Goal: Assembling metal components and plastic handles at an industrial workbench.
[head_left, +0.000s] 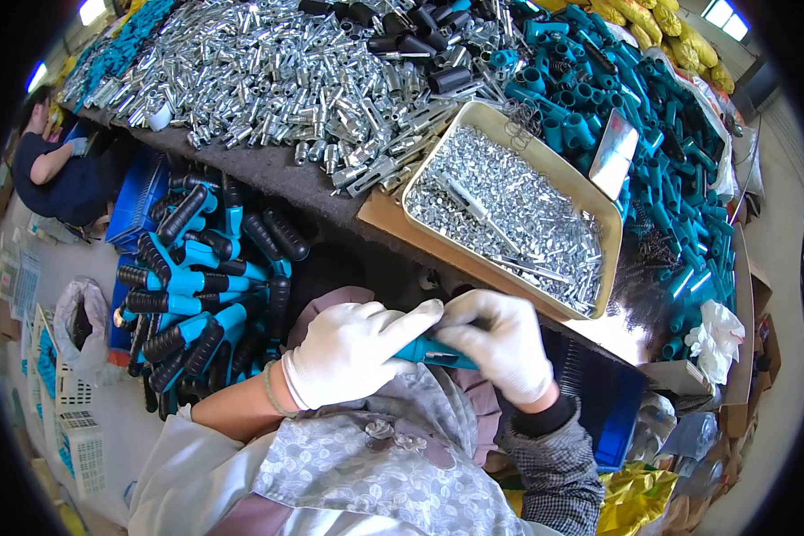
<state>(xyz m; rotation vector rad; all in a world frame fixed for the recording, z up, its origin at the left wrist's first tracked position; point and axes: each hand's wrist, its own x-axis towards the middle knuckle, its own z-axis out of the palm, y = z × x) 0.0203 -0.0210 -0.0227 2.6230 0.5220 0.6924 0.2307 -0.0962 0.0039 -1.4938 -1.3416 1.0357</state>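
Note:
In front of my apron I hold a teal plastic tool handle (435, 352), mostly covered by my fingers. My left hand (344, 355), in a white glove, is closed round its left end, with the index finger stretched along the top. My right hand (502, 339), gloved too, has thumb and fingers pinched together over the handle's right part; whatever lies between those fingertips is hidden. Just beyond my hands, on the bench, stands a cream tray (609, 259) full of small metal pieces. Two longer metal rods (478, 210) rest on top of them.
Silver metal sleeves (268, 80) heap across the bench, beside black tubes (449, 80) and teal plastic tubes (581, 125). At left, a blue crate (138, 205) holds several teal tools with black grips (183, 281). Another person (58, 170) sits at far left.

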